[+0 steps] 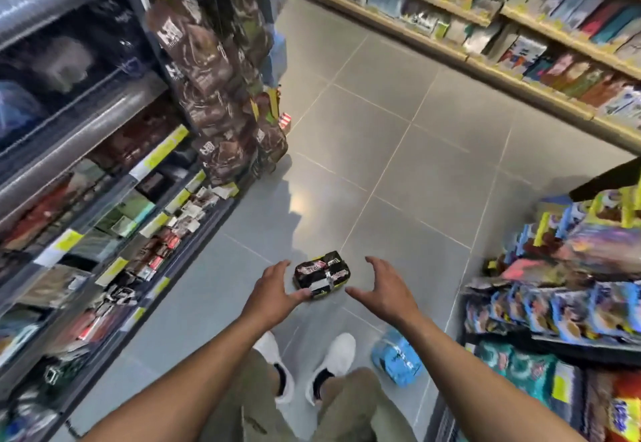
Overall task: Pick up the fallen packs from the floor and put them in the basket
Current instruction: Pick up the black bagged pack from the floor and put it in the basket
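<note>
A dark multi-pack [322,274] of black wrappers with yellow trim lies on the grey tiled floor in front of my feet. My left hand [274,289] hovers open at its left side, fingers spread, thumb close to the pack's near corner. My right hand [384,288] is open to the pack's right, fingers curved, with a gap to it. Neither hand holds anything. A blue pack [395,358] lies on the floor by my right shoe, against the base of the right-hand rack. No basket is in view.
Shelves of packaged goods [104,219] line the left, with hanging brown bags [215,94] at their end. A snack rack [562,296] stands at the right. More shelves [520,35] cross the far side. My white shoes [312,365] stand on the open tiled aisle [399,150].
</note>
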`<state>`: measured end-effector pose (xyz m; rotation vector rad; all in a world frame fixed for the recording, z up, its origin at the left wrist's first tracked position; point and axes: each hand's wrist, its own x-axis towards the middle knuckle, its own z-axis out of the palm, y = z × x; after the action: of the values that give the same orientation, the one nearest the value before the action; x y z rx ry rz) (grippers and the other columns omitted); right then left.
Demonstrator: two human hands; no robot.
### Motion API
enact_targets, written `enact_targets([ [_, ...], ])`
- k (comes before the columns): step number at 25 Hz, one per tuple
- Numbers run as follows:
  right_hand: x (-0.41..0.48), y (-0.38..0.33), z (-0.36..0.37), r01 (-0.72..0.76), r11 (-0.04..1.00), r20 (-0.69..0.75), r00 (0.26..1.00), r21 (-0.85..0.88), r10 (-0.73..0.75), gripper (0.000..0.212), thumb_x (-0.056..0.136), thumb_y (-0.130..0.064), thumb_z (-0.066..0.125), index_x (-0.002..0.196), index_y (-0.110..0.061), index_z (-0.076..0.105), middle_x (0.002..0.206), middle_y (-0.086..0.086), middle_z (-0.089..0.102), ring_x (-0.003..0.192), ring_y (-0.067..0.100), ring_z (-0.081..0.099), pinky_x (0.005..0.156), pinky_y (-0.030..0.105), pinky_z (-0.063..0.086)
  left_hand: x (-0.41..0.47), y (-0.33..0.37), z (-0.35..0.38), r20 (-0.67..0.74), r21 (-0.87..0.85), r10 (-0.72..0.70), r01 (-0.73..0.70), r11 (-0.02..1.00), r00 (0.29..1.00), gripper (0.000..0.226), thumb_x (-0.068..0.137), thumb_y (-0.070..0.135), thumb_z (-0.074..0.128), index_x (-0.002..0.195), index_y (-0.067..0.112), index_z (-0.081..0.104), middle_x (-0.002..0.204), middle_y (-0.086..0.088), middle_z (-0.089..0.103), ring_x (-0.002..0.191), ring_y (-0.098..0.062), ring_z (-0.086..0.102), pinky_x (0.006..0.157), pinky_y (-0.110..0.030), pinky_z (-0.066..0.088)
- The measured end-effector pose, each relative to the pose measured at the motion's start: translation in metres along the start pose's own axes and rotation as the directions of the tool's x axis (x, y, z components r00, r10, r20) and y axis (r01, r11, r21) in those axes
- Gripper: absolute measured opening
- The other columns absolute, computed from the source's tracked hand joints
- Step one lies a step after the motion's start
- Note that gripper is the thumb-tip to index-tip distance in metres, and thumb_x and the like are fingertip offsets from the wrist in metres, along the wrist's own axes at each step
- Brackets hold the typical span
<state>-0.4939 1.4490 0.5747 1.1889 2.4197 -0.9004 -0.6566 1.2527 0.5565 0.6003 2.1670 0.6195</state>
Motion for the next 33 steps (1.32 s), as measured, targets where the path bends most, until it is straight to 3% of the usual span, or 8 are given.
enact_targets([
  [3,0.058,0.022,0.028,-0.065,0.996,0.068,0.996,0.061,0.06,0.089,0.077,-0.062,0.073,0.15,-0.023,0.041,0.151,0.006,0.047,0.138,0.027,0.045,0.112,0.043,0.041,0.044,-0.023,0.03,0.013,-0.128,-0.146,0.146,0.981,0.989,0.08,0.084,0.046,0.076,0.149,0.019,0.038,0.154,-0.011,0.04,0.138,-0.025,0.043,0.11,-0.034,0.036],
  [10,0.225,0.102,0.167,-0.162,0.978,0.125,0.981,0.132,0.146,0.083,0.083,-0.056,0.073,0.149,-0.015,0.043,0.148,0.013,0.05,0.135,0.029,0.049,0.111,0.043,0.042,0.204,-0.13,0.136,0.043,-0.151,-0.261,0.264,0.953,0.964,0.076,0.087,0.045,0.071,0.149,0.015,0.038,0.151,-0.013,0.043,0.136,-0.028,0.046,0.107,-0.034,0.038],
  [16,0.348,0.176,0.304,-0.259,0.953,0.112,0.964,0.161,0.243,0.093,0.079,-0.057,0.075,0.149,-0.006,0.043,0.147,0.017,0.052,0.135,0.035,0.051,0.112,0.044,0.042,0.324,-0.232,0.257,0.152,-0.357,-0.461,0.484,0.799,0.874,0.084,0.086,0.053,0.07,0.15,0.011,0.035,0.151,-0.011,0.045,0.13,-0.029,0.051,0.104,-0.038,0.045],
  [20,0.398,0.215,0.357,-0.328,0.9,0.153,0.943,0.287,0.294,0.092,0.062,-0.066,0.077,0.135,-0.014,0.056,0.13,0.009,0.066,0.115,0.028,0.065,0.103,0.044,0.052,0.363,-0.254,0.304,0.277,-0.682,-0.452,0.505,0.529,0.848,0.05,0.086,0.037,0.077,0.125,0.022,0.047,0.122,-0.001,0.061,0.106,-0.02,0.059,0.09,-0.036,0.048],
  [22,0.406,0.221,0.369,-0.338,0.864,0.174,0.94,0.373,0.293,0.074,0.066,-0.055,0.081,0.126,-0.016,0.059,0.118,0.006,0.07,0.105,0.025,0.069,0.099,0.046,0.054,0.378,-0.26,0.322,0.338,-0.799,-0.405,0.486,0.354,0.85,0.052,0.079,0.034,0.083,0.118,0.014,0.055,0.103,-0.004,0.074,0.089,-0.024,0.07,0.08,-0.046,0.055],
  [24,0.405,0.222,0.374,-0.343,0.853,0.154,0.939,0.393,0.307,0.058,0.076,-0.039,0.084,0.124,-0.017,0.061,0.115,0.005,0.071,0.104,0.024,0.069,0.099,0.045,0.053,0.38,-0.253,0.328,0.335,-0.84,-0.369,0.453,0.3,0.867,0.041,0.084,0.026,0.08,0.119,0.018,0.06,0.096,-0.008,0.077,0.08,-0.028,0.074,0.072,-0.05,0.058],
  [28,0.401,0.213,0.367,-0.349,0.835,0.165,0.937,0.425,0.307,0.037,0.08,-0.03,0.082,0.109,-0.021,0.063,0.107,0.004,0.072,0.099,0.024,0.069,0.095,0.044,0.055,0.373,-0.24,0.326,0.294,-0.848,-0.38,0.423,0.319,0.877,0.032,0.086,0.014,0.077,0.113,0.021,0.062,0.096,-0.007,0.078,0.088,-0.032,0.075,0.077,-0.065,0.057],
  [33,0.348,0.177,0.332,-0.355,0.802,0.167,0.935,0.481,0.313,0.038,0.071,-0.036,0.083,0.102,-0.025,0.063,0.102,0.001,0.073,0.095,0.023,0.07,0.093,0.046,0.056,0.322,-0.218,0.283,0.25,-0.82,-0.427,0.425,0.383,0.869,0.028,0.088,0.006,0.072,0.111,0.018,0.062,0.095,-0.005,0.078,0.087,-0.028,0.075,0.071,-0.047,0.061],
])
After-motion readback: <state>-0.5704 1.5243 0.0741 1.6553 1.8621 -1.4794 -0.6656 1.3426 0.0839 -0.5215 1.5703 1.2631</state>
